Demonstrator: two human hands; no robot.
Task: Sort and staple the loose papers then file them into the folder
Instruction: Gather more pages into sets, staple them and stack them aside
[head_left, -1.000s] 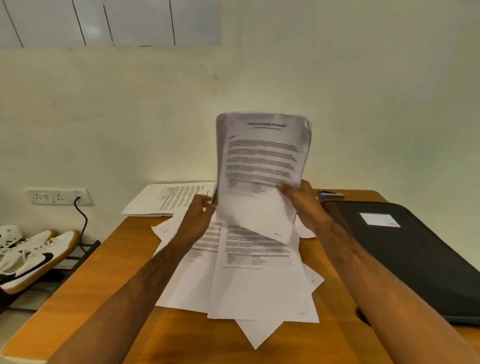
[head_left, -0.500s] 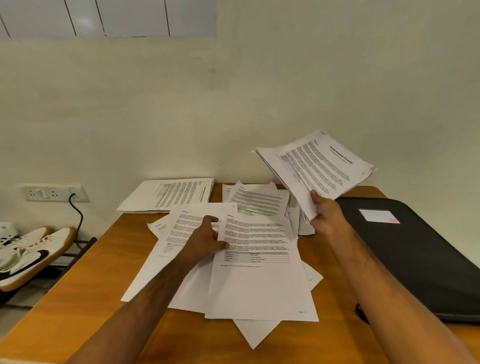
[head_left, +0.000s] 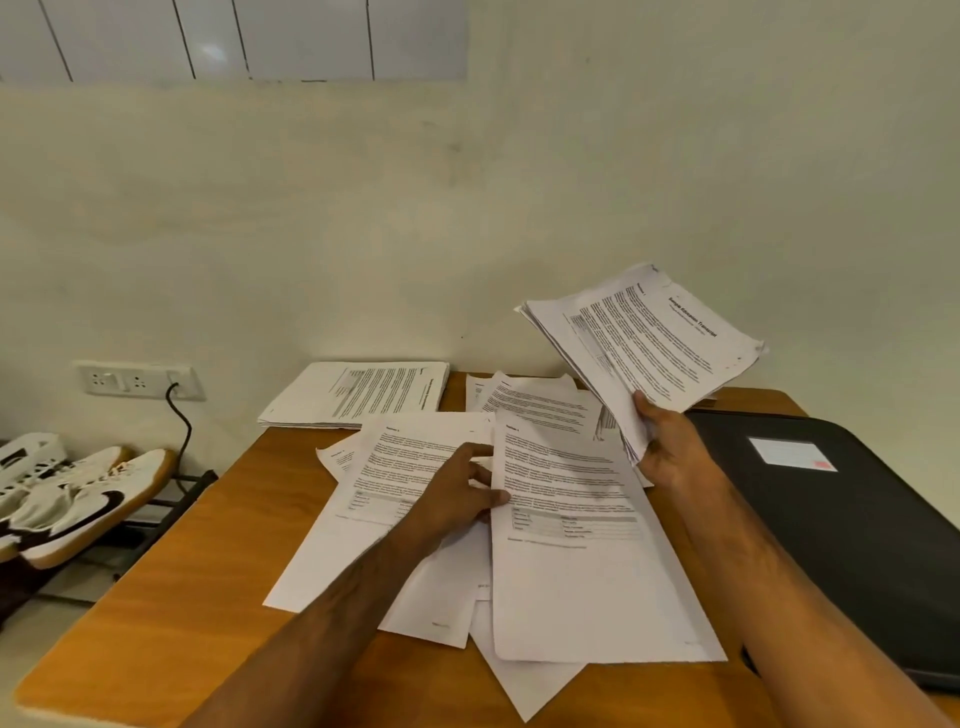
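1. Table (head_left: 156, 613): wooden, set against a pale wall.
2. Loose papers (head_left: 587, 571): printed sheets spread and overlapping across the table centre, some corners pointing toward 6 o'clock.
3. Left hand (head_left: 460, 501): rests on the loose papers at the seam between two top sheets. The thumb lies on the edge of the right-hand sheet and the fingers are bent against the left-hand one; whether it pinches a sheet cannot be told.
4. Right hand (head_left: 670, 449): at 2 o'clock from the left hand and apart from it. It grips the bundle (head_left: 649, 343) by its lower corner, thumb on top.
5. Bundle: several printed sheets held clear of the table, fanning up toward 1 o'clock.
6. Stack (head_left: 363, 395): a squared pile of printed sheets at the table's far edge, at 11 o'clock from the left hand, overhanging the edge.
7. Folder (head_left: 841, 545): black, closed, flat on the table at 3 o'clock, with a white label (head_left: 792, 453) on its cover.
8. Shoes (head_left: 78, 499): white with dark marks, on a rack at 9 o'clock, below a wall socket (head_left: 137, 380) with a black cable plugged in.
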